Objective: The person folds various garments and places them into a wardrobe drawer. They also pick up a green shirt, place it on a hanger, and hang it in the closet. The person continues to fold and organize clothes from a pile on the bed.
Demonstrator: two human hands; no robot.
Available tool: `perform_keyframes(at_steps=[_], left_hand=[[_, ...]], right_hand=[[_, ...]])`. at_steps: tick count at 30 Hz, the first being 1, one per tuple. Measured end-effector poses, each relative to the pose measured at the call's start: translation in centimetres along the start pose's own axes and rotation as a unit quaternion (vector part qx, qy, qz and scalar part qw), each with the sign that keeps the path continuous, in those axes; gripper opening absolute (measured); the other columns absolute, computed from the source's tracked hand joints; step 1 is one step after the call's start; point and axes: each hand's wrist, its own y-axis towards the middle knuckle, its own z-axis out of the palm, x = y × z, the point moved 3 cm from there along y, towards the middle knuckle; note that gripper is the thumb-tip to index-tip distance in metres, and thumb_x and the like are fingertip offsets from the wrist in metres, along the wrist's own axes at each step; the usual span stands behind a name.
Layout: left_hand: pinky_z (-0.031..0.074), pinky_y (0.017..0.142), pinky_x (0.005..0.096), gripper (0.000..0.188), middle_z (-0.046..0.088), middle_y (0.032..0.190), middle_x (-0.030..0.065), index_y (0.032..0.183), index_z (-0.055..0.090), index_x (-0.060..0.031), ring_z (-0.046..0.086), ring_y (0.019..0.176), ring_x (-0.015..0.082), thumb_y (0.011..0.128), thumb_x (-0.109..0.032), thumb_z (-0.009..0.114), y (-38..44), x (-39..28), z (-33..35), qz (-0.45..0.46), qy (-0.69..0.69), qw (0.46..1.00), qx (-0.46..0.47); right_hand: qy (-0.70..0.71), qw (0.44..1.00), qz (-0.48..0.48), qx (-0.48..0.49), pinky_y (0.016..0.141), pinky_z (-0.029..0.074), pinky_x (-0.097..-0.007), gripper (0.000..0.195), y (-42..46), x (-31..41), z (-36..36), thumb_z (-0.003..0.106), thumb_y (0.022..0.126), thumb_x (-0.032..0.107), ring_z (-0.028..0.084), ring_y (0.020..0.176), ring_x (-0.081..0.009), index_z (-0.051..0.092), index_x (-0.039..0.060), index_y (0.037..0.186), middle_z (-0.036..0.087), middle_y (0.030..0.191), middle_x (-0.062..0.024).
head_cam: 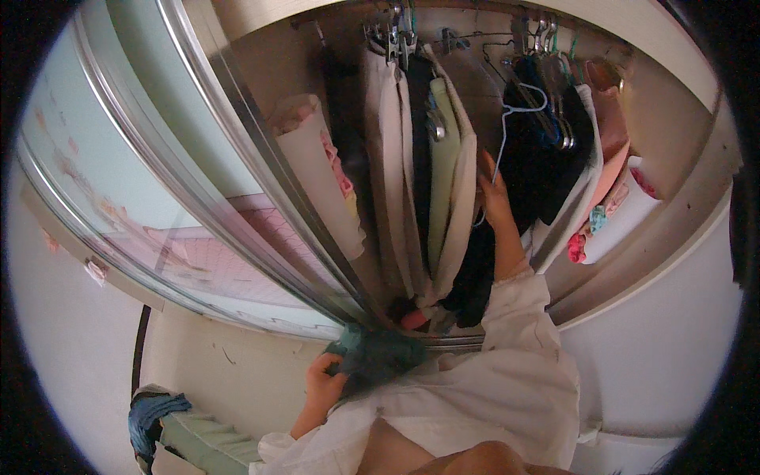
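Note:
My left hand [324, 380] grips a bunched dark green cloth garment [383, 359] low in front of my body. Inside the open wardrobe, my right hand [497, 199] is closed around the side of a pale blue clothes hanger [503, 139], its fingertips partly hidden. The hanger is tilted sideways, and its hook lies over dark clothes [534, 178] on the right. Just left of this hand hangs a beige garment [465, 178], with a light green garment [442, 172] beside it. No garment can be made out on the pale hanger.
A hanging rail [475, 10] carries several hangers and clothes. Sliding glass door panels [196, 237] in metal frames cover the wardrobe's left side. White rolls with pink trim [320, 172] stand inside. Folded cloth [205, 436] lies at lower left.

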Motion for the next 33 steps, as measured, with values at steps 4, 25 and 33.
perform_keyframes(at_steps=[4,25,33], left_hand=[[0.039,0.058,0.0278,0.017,0.051,0.069,0.0109,0.075,0.057,-0.0025,0.050,0.063,0.0210,0.059,-0.002,0.062,-0.1,-0.3,0.1,-0.006,-0.001,1.000,-0.008],[0.038,0.055,0.0267,0.015,0.049,0.065,0.0089,0.074,0.056,-0.0031,0.048,0.059,0.0181,0.060,-0.002,0.060,-0.2,-0.4,0.4,0.001,0.000,1.000,-0.028],[0.037,0.055,0.0271,0.013,0.050,0.066,0.0089,0.073,0.057,-0.0022,0.048,0.060,0.0187,0.061,-0.001,0.061,-0.3,-0.8,0.3,-0.002,-0.006,1.000,-0.027]], right_hand=[[0.035,0.999,-0.004,-0.003,0.098,0.026,-0.0335,0.047,1.0,0.7,0.2,0.041,0.086,0.015,0.030,0.121,-0.0228,0.028,0.0114,0.131,0.028,0.135,-0.0092],[0.094,0.994,-0.035,-0.047,0.092,0.034,-0.0323,0.042,6.0,2.3,0.0,0.042,0.084,0.010,0.043,0.109,-0.0223,0.035,0.0079,0.125,0.038,0.128,-0.0097],[0.026,0.986,-0.158,-0.045,0.094,0.031,-0.0322,0.039,8.3,0.2,-1.2,0.045,0.083,0.010,0.042,0.111,-0.0223,0.039,0.0022,0.121,0.043,0.122,-0.0112]])
